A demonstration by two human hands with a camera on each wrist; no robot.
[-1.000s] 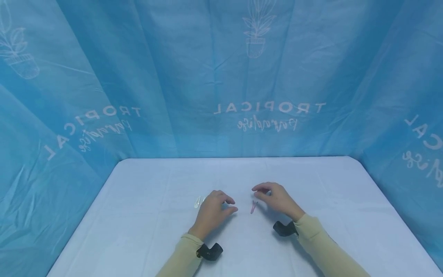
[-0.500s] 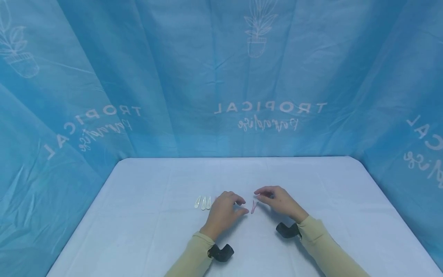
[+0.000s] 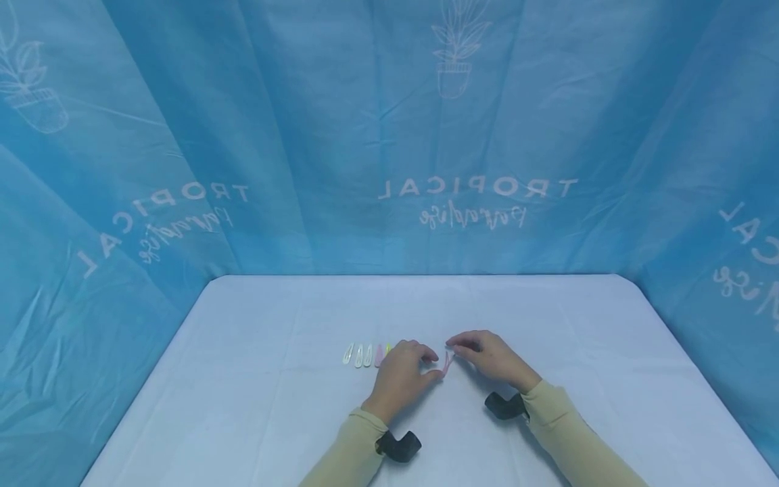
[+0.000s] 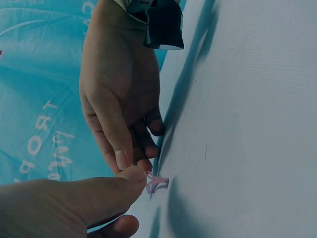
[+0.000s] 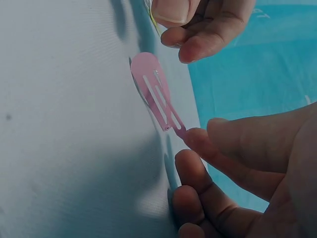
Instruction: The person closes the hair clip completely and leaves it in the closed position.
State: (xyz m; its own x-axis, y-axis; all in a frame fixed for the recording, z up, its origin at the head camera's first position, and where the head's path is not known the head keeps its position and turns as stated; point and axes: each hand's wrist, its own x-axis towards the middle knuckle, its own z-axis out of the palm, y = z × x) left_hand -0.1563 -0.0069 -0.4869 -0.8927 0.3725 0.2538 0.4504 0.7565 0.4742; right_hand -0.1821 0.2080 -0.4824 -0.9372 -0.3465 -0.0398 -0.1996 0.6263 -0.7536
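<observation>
A pink snap hair clip [image 3: 447, 365] lies on the white table between the two hands, its prong sprung up from its frame. Its round end [image 5: 142, 63] points to the left hand in the right wrist view. My left hand [image 3: 402, 375] is beside it, thumb and fingers apart, with a small gap to the clip in the right wrist view. My right hand [image 3: 491, 355] reaches in from the other side; its index fingertip [image 5: 192, 136] touches the narrow prong end, while the thumb tip lies along the index finger. No firm pinch on the clip shows.
Left of the left hand runs a row of hair clips: several pale ones [image 3: 359, 356], a pink one [image 3: 379, 356] and a yellow one [image 3: 387, 349] partly hidden by the hand. A blue printed curtain [image 3: 341, 162] surrounds the white table [image 3: 243, 406].
My left hand has moved right to the pink clip, uncovering more of the row of clips. My right hand has shifted slightly and lowered its fingertips to the clip's narrow end.
</observation>
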